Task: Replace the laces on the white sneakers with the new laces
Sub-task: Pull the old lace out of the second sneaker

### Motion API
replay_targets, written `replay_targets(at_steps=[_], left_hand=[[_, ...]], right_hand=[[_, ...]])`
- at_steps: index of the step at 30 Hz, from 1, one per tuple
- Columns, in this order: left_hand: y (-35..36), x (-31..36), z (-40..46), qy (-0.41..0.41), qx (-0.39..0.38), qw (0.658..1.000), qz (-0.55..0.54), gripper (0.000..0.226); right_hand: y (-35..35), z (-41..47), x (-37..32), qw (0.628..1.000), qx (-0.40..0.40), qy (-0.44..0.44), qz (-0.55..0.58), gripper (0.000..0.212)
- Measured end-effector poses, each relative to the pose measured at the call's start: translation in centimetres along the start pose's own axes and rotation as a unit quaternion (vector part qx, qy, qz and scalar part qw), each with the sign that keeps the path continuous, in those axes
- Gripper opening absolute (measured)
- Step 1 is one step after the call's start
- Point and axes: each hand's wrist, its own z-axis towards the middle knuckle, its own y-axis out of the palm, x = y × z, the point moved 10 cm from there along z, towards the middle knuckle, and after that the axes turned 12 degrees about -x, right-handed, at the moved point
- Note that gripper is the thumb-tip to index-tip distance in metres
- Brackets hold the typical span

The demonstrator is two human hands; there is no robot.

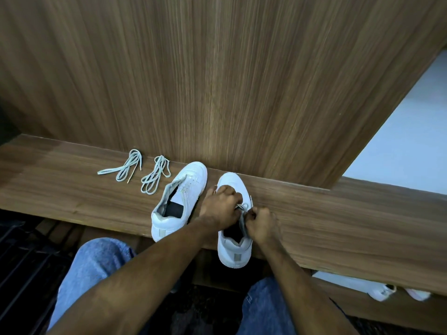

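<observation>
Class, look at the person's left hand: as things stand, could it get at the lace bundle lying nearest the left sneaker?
Probably yes, once freed. The left hand now pinches the lace on the right sneaker. The lace bundle lies uncovered on the wooden shelf, just past the left sneaker, with nothing over it.

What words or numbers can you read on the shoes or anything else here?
None can be read.
Left sneaker: plain white, no letters show.
Right sneaker: plain white with a grey heel tab, no writing to be seen.
Two loose lace bundles on the wooden shelf: no tags or labels.
Another shoe at the lower right has a small dark mark, too small and blurred to read.
</observation>
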Motion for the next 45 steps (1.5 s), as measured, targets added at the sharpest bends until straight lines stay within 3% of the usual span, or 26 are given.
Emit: replay_targets(at_steps=[4, 6, 7, 8, 10, 12, 13, 14, 15, 16, 18, 20, 22, 24, 30, 33, 35, 37, 41, 45], left_hand=[[-0.7, 0.6, -0.2, -0.015, 0.032, 0.994, 0.100, 0.029], [-2.4, -0.3, -0.6, -0.034, 0.079, 0.996, 0.026, 0.026], [-4.0, -1.6, -1.1, -0.067, 0.135, 0.986, -0.068, 0.021], [-5.5, -3.6, -2.0, -0.115, 0.198, 0.954, -0.191, 0.017], [-6.7, -7.9, -3.5, -0.200, 0.301, 0.828, -0.429, 0.013], [-7.3, -10.6, -3.9, -0.228, 0.355, 0.715, -0.557, 0.017], [-7.6, -11.4, -3.7, -0.232, 0.363, 0.686, -0.586, 0.016], [-7.7, -11.9, -3.5, -0.238, 0.360, 0.680, -0.593, 0.011], [-7.6, -12.1, -3.2, -0.244, 0.345, 0.700, -0.576, 0.004], [-7.4, -11.8, -3.1, -0.261, 0.319, 0.744, -0.525, 0.016], [-6.5, -10.0, -2.5, -0.253, 0.245, 0.860, -0.369, 0.040], [-5.4, -6.3, -1.5, -0.160, 0.175, 0.943, -0.235, 0.044], [-2.6, -2.7, -0.6, -0.076, 0.065, 0.984, -0.148, 0.038], [-0.4, -0.7, -0.4, -0.048, -0.001, 0.995, -0.088, 0.032], [-1.9, 0.3, -0.5, -0.042, 0.022, 0.997, 0.062, 0.028], [-5.6, -2.8, -1.3, -0.116, 0.129, 0.980, -0.102, 0.018], [-7.9, -6.5, -2.7, -0.188, 0.224, 0.922, -0.252, 0.014], [-9.0, -8.6, -3.1, -0.221, 0.256, 0.885, -0.319, 0.013], [-7.4, -8.6, -2.1, -0.198, 0.174, 0.925, -0.273, 0.029], [-2.3, -5.7, -2.3, -0.131, 0.061, 0.956, -0.256, 0.023]], right_hand=[[0.0, -0.1, 0.0, 1.000, 0.002, 0.007, -0.005, 0.023], [0.0, -0.1, 0.0, 1.000, 0.004, 0.003, -0.005, 0.024], [0.0, -0.1, 0.0, 1.000, 0.004, 0.002, -0.002, 0.023], [0.1, 0.0, 0.1, 1.000, 0.003, 0.002, 0.000, 0.023], [0.2, 0.1, 0.2, 1.000, 0.002, -0.002, 0.006, 0.021], [0.1, 0.1, 0.2, 1.000, 0.003, -0.008, 0.010, 0.022], [0.1, 0.1, 0.1, 1.000, 0.004, -0.010, 0.010, 0.022], [0.1, 0.0, 0.2, 1.000, 0.006, -0.011, 0.011, 0.022], [0.1, 0.0, 0.1, 1.000, 0.006, -0.010, 0.012, 0.022], [0.2, 0.1, 0.2, 1.000, 0.005, -0.008, 0.013, 0.021], [0.3, 0.1, 0.2, 1.000, 0.004, -0.006, 0.015, 0.021], [0.1, 0.0, 0.2, 1.000, 0.004, -0.006, 0.013, 0.021], [0.1, 0.0, 0.2, 1.000, 0.002, -0.005, 0.009, 0.022], [0.2, 0.1, 0.2, 1.000, 0.001, -0.003, 0.005, 0.022], [0.4, 0.3, 0.3, 1.000, 0.003, -0.001, 0.005, 0.024], [0.3, 0.3, 0.4, 1.000, 0.008, 0.002, 0.005, 0.023], [0.4, 0.3, 0.3, 1.000, 0.008, -0.002, 0.005, 0.021], [0.5, 0.4, 0.4, 1.000, 0.008, -0.005, 0.003, 0.020], [0.6, 0.5, 0.5, 1.000, 0.007, -0.010, 0.010, 0.020], [0.6, 0.5, 0.5, 1.000, 0.014, -0.007, 0.003, 0.022]])
